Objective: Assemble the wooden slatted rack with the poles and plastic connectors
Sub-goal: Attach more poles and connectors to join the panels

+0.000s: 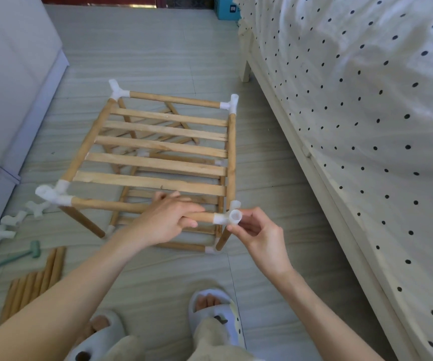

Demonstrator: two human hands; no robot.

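The right hand (255, 231) pinches the white plastic corner connector (229, 217) at the near right corner of the two-tier wooden slatted rack (163, 152), fingertips around its open socket, seemingly to steady or press it onto the joint. The left hand (166, 220) curls its fingers round the round wooden front pole (111, 204) just at nine o'clock of that connector, apparently bracing the pole so it seats in the fitting. The rack stands on the grey tiled floor (158, 48), at twelve o'clock from the person's white slippers (210, 306), its upper shelf of flat slats already framed by poles and four corner connectors whose upward sockets stay open. At eight o'clock of the rack lie spare white plastic connectors (14, 220), a pale green mallet (27, 254) and a bundle of loose wooden poles (35, 280), kept within reach, probably for the next tier. A bed with a dotted white cover (366, 100) runs along at three o'clock.
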